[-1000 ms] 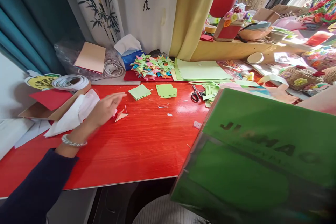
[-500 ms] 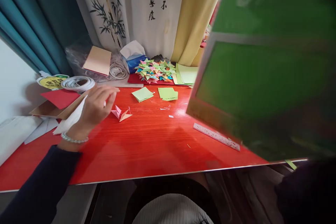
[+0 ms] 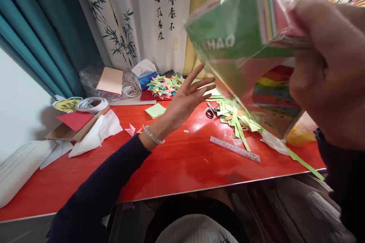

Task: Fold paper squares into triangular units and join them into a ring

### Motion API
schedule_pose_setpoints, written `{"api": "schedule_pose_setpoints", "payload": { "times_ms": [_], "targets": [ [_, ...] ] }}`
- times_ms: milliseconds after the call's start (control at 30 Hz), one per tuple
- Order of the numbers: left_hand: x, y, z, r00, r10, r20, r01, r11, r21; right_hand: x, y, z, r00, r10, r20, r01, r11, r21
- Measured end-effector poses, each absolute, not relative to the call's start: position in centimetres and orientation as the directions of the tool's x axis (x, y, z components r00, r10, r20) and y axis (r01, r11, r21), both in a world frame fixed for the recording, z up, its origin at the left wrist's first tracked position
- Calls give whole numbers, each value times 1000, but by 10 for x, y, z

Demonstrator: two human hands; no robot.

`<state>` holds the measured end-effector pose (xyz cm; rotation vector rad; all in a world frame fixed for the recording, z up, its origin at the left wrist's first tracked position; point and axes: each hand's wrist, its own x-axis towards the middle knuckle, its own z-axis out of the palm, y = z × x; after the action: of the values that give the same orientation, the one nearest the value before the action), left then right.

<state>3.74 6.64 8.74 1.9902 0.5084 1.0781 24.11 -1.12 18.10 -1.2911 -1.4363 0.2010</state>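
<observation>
Raised close to the camera, my right hand [image 3: 327, 72] grips a packet of coloured paper [image 3: 236, 41] in a clear plastic sleeve. Its cover is green with white letters and a rainbow-striped picture, and layers of coloured sheets show along its edge. My left hand [image 3: 185, 102] reaches over the table with fingers spread, holding nothing, just left of the packet's lower edge. Behind that hand lies a stack of light green paper squares [image 3: 155, 110]. Small folded pink paper pieces [image 3: 130, 130] sit near my left wrist.
A pink ruler [image 3: 235, 149] lies on the red table [image 3: 176, 171]. Scissors [image 3: 210, 111] and green paper strips [image 3: 235, 115] are to the right. Folded paper stars [image 3: 162, 85] and a tissue pack [image 3: 146, 78] stand at the back. A cardboard tray [image 3: 65, 133] and white tape rolls [image 3: 92, 104] are left.
The packet has turned and moved up and away from the camera, uncovering the scissors and paper strips. My left hand has moved right toward it, its fingers spreading.
</observation>
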Motion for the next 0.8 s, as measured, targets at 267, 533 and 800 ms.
{"api": "schedule_pose_setpoints", "payload": {
  "times_ms": [267, 533, 800],
  "targets": [
    [28, 33, 88, 160, 926, 341, -653, -160, 740, 238, -20, 118, -803, 184, 567, 591, 369, 718],
    [-29, -11, 45, -75, 967, -245, -693, 126, 710, 186, -52, 51, -789, 255, 559, 557, 679, 477],
    [-35, -30, -5, -6, 933, -359, -351, 334, 875, 159, -80, -18, -717, 457, 526, 575, 815, 76]
  ]
}}
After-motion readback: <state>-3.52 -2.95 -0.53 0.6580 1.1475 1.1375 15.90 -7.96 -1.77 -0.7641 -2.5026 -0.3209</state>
